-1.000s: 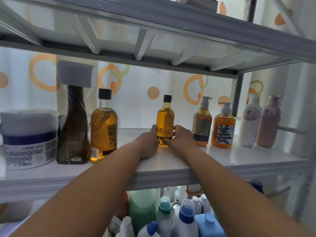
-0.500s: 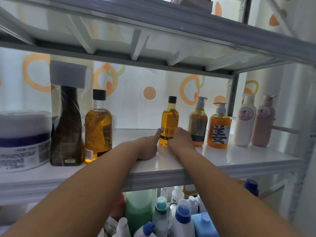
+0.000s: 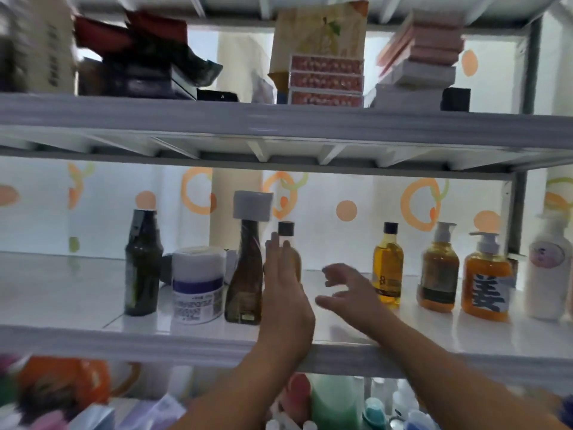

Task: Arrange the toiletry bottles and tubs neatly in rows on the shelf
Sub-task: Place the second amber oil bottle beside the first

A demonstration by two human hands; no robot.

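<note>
Centrally on the white shelf (image 3: pixel 124 342) stands an amber bottle with a black cap (image 3: pixel 297 262), upright and mostly hidden behind the left hand (image 3: pixel 286 302); that hand reaches up with its fingers (image 3: pixel 274 252) straight and close together, flat in front of the bottle, and whether they touch it cannot be told; it grasps nothing. At three o'clock of it the right hand (image 3: pixel 353 293) hovers over bare shelf, fingers (image 3: pixel 333 271) spread and loosely bent, holding nothing. Just at nine o'clock of the amber bottle is a brown bottle with a square white cap (image 3: pixel 246 274); next to the left a white tub with a blue band (image 3: pixel 198 283); then a dark green bottle (image 3: pixel 142 265). Out toward three o'clock, beyond the right hand, a small yellow bottle (image 3: pixel 387 274), an amber pump bottle (image 3: pixel 440 274) and an orange pump bottle (image 3: pixel 485 283) stand upright in a row, near one another but apart; a white bottle (image 3: pixel 547 274) stands at the frame's edge. Behind hangs a white backing with orange rings (image 3: pixel 418 200). At twelve o'clock the upper shelf (image 3: pixel 279 122) carries stacked red-patterned boxes (image 3: pixel 325 79) and pink boxes (image 3: pixel 424 48); at six o'clock, below, a green bottle (image 3: pixel 335 398) shows among blurred containers.
</note>
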